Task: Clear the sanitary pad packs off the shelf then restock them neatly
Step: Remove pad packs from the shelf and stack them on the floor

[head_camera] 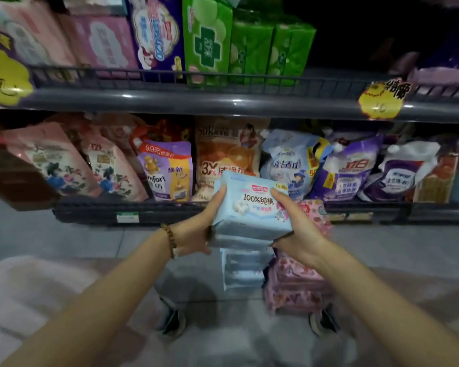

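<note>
I hold a light blue sanitary pad pack (252, 207) at chest height in front of the lower shelf, with another blue pack (239, 241) directly under it. My left hand (196, 229) grips their left side. My right hand (294, 229) grips the right side, thumb on top. Below them, a stack of blue packs (243, 271) and a stack of pink packs (297, 284) stand on the floor. The upper shelf (223, 102) carries pink, purple and green packs (207, 41); its right part is dark.
The lower shelf (170, 210) holds several detergent refill pouches (167, 173). Yellow price tags (379, 100) hang on the upper shelf rail. My shoes (172, 324) stand on the grey tiled floor beside the stacks. A brown box (13, 178) sits at the left.
</note>
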`<act>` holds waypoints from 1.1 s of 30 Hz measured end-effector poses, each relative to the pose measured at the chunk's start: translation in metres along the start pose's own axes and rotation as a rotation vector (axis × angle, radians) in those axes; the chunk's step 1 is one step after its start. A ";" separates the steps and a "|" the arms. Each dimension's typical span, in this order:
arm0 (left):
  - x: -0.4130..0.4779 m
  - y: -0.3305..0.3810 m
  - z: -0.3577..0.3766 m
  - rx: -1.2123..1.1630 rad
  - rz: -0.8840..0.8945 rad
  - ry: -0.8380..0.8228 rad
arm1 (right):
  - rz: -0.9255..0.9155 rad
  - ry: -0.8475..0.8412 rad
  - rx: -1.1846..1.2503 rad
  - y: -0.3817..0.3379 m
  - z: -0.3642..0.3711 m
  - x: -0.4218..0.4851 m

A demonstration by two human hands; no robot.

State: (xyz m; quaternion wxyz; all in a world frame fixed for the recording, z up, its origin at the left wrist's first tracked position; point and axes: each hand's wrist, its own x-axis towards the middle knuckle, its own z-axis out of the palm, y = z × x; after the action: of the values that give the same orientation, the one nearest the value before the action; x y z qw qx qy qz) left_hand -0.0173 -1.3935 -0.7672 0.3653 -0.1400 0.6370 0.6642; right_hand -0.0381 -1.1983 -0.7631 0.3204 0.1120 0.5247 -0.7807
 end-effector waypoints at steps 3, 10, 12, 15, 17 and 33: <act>0.006 -0.032 -0.014 0.118 -0.101 -0.124 | 0.095 -0.002 -0.025 0.031 -0.015 -0.006; 0.038 -0.121 -0.004 0.034 -0.280 -0.263 | 0.359 -0.101 -0.032 0.122 -0.065 -0.006; 0.054 -0.140 0.000 -0.012 -0.328 -0.225 | 0.407 -0.100 0.021 0.136 -0.072 0.003; 0.076 -0.162 0.005 -0.096 -0.374 -0.163 | 0.461 -0.048 0.040 0.152 -0.081 0.021; 0.089 -0.172 0.009 -0.155 -0.389 -0.123 | 0.499 0.004 0.039 0.165 -0.089 0.034; 0.168 -0.224 0.021 -0.191 -0.502 -0.040 | 0.618 0.071 -0.285 0.233 -0.154 0.091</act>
State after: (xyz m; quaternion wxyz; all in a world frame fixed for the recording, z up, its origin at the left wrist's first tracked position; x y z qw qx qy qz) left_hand 0.0211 -1.3395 -1.0403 0.5163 -0.3145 0.5094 0.6125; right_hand 0.0109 -1.1533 -1.0492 0.5359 0.2467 0.5806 -0.5612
